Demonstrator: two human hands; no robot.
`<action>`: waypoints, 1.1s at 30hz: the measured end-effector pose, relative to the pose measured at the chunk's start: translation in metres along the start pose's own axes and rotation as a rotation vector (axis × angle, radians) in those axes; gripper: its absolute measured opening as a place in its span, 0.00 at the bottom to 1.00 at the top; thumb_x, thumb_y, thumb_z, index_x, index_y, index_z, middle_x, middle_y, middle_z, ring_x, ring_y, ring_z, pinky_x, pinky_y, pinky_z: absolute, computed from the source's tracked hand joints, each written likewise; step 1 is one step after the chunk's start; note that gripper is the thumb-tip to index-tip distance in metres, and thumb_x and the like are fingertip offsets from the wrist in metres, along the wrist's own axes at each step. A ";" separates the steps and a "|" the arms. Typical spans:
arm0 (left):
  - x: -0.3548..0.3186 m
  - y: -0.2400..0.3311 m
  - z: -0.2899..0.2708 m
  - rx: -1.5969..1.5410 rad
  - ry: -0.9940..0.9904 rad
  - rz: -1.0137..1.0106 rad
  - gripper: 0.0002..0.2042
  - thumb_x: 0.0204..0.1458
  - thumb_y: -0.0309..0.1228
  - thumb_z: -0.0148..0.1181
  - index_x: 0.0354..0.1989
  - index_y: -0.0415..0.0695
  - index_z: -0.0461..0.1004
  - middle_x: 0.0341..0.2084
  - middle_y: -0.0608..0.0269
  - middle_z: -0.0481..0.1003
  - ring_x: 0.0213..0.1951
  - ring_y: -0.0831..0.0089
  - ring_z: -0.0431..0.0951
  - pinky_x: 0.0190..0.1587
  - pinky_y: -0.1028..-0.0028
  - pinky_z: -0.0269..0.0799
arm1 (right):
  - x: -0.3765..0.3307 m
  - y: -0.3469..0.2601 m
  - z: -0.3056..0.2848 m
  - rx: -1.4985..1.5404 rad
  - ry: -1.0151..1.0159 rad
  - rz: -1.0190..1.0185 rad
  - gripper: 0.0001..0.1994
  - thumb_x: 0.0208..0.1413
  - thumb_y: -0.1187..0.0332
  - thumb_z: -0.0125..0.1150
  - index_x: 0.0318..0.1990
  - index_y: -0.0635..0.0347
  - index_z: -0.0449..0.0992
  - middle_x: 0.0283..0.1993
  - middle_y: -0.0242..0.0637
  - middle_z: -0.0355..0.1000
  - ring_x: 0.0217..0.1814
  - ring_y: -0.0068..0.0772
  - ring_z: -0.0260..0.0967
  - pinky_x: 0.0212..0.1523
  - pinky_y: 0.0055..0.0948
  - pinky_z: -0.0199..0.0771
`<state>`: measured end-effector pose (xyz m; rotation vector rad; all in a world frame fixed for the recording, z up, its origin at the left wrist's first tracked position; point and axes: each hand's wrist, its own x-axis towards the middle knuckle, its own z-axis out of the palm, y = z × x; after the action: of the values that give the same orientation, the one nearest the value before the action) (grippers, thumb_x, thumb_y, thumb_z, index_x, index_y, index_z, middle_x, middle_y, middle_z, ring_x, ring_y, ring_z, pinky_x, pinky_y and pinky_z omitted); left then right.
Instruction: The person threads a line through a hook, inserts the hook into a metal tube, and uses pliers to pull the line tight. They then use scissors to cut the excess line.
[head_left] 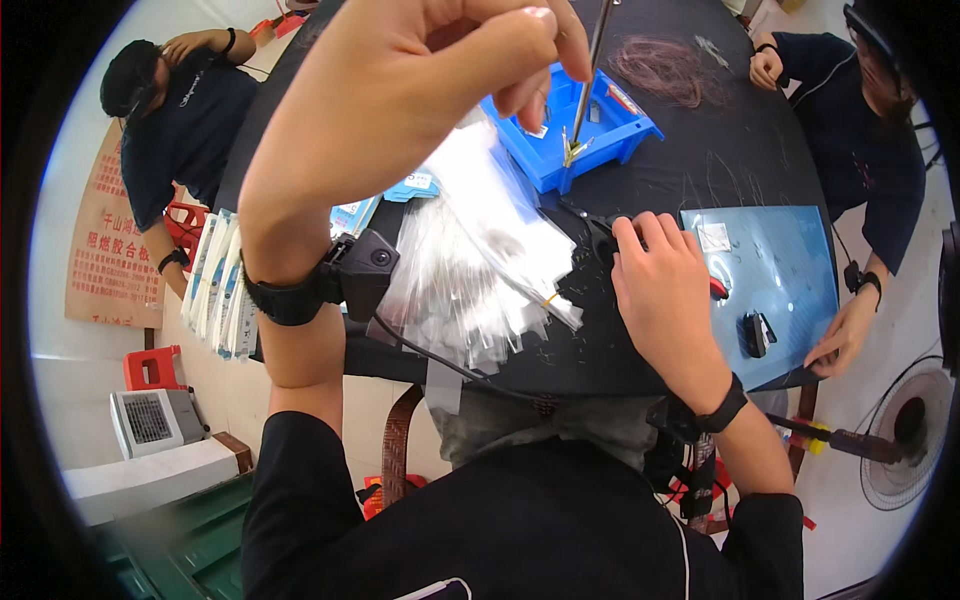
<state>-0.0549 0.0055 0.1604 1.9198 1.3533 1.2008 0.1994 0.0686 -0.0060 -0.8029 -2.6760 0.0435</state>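
Observation:
My left hand (pixel 470 70) is raised over the table with its fingers curled. Whatever they may pinch is hidden from view. Beside its fingertips a thin metal rod (pixel 595 65) slants down to a small pale tuft (pixel 574 150) at the front rim of a blue plastic bin (pixel 545 170). My right hand (pixel 660 285) rests on the table, fingers bent over a black and red hand tool (pixel 600 238) that looks like pliers. Its dark tip points toward the bin. Between my arms lies a spread pile of clear plastic sleeves (pixel 470 280).
A translucent blue folder (pixel 790 250) with a small black stapler (pixel 757 336) lies right. Tangled reddish thread (pixel 660 72) is at the back. Packed cards (pixel 222 285) stand left. Co-workers (pixel 190 120) sit on both sides. A fan (pixel 908 430) stands at lower right.

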 end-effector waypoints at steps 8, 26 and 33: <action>0.003 -0.011 0.001 -0.110 -0.095 0.072 0.25 0.70 0.34 0.46 0.16 0.39 0.70 0.36 0.45 0.81 0.26 0.78 0.78 0.32 0.75 0.74 | 0.009 0.000 -0.006 -0.017 0.014 0.060 0.17 0.47 0.74 0.71 0.44 0.54 0.72 0.37 0.34 0.74 0.44 0.42 0.75 0.47 0.42 0.71; 0.002 -0.015 0.006 -0.314 -0.109 -0.110 0.24 0.70 0.34 0.48 0.18 0.38 0.72 0.29 0.51 0.77 0.21 0.79 0.74 0.28 0.78 0.71 | -0.006 0.029 -0.042 1.396 0.003 0.475 0.21 0.58 0.76 0.64 0.60 0.61 0.70 0.44 0.40 0.78 0.47 0.34 0.80 0.46 0.24 0.80; 0.000 -0.013 0.009 -0.343 -0.134 -0.140 0.24 0.69 0.35 0.49 0.16 0.40 0.69 0.27 0.54 0.75 0.18 0.81 0.69 0.26 0.79 0.68 | -0.011 0.020 -0.042 2.089 -0.102 0.522 0.34 0.65 0.60 0.71 0.72 0.62 0.64 0.46 0.43 0.77 0.53 0.44 0.81 0.47 0.33 0.87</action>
<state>-0.0532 0.0116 0.1453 1.6072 1.1106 1.1306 0.2323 0.0766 0.0271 -0.5012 -1.0192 2.3075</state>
